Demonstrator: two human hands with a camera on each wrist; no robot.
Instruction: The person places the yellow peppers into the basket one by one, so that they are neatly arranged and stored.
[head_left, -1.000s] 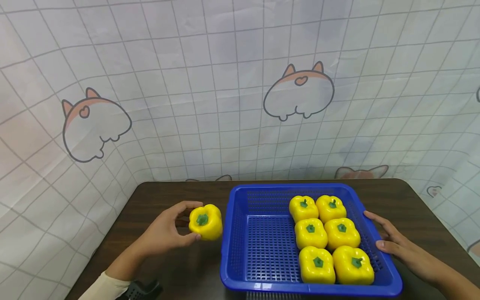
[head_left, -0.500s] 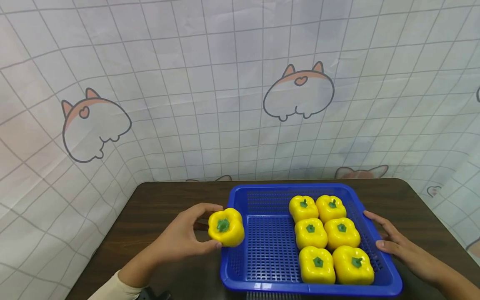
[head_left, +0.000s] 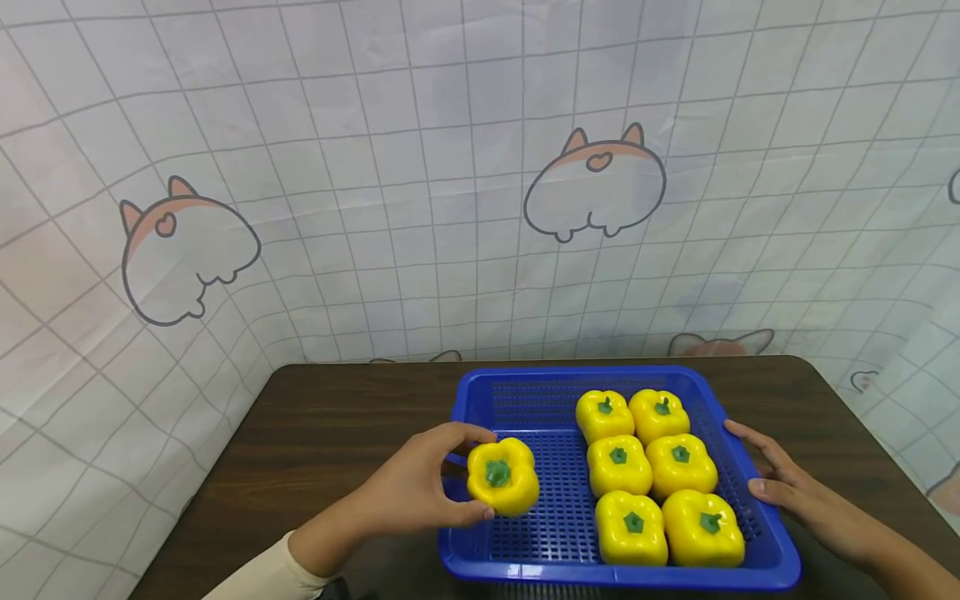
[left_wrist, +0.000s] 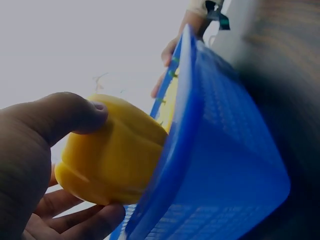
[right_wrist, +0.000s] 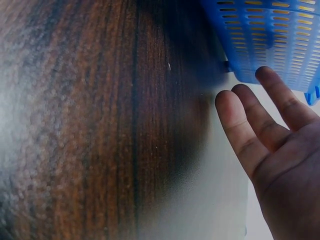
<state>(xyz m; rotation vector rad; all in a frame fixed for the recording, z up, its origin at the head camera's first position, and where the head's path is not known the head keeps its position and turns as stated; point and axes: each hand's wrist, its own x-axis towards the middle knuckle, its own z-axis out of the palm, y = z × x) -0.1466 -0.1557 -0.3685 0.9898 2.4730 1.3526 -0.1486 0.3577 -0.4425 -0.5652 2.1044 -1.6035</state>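
Note:
My left hand (head_left: 416, 483) grips a yellow bell pepper (head_left: 517, 492) between thumb and fingers, its green stem facing up. Hand and pepper are over the left part of a blue perforated basket (head_left: 540, 573). Seen from the left wrist, the pepper (left_wrist: 115, 150) is close to the basket's rim (left_wrist: 192, 100); whether they touch I cannot tell. Several more yellow peppers (head_left: 618, 475) stand in two columns on the basket's right side, stems up. My right hand (head_left: 802, 496) rests its fingertips by the basket's right rim. From the right wrist, its fingers (right_wrist: 272, 130) look extended beside the basket wall (right_wrist: 270, 40).
The basket stands on a dark wood-grain table (head_left: 337, 408). Behind it hangs a white grid-patterned cloth (head_left: 420, 208) with cartoon corgi prints. Bare basket floor (head_left: 558, 467) shows left of the standing peppers.
My left hand has carried the pepper rightward, from beside the basket across its left rim and over the inside. The right hand and the other peppers have stayed in place.

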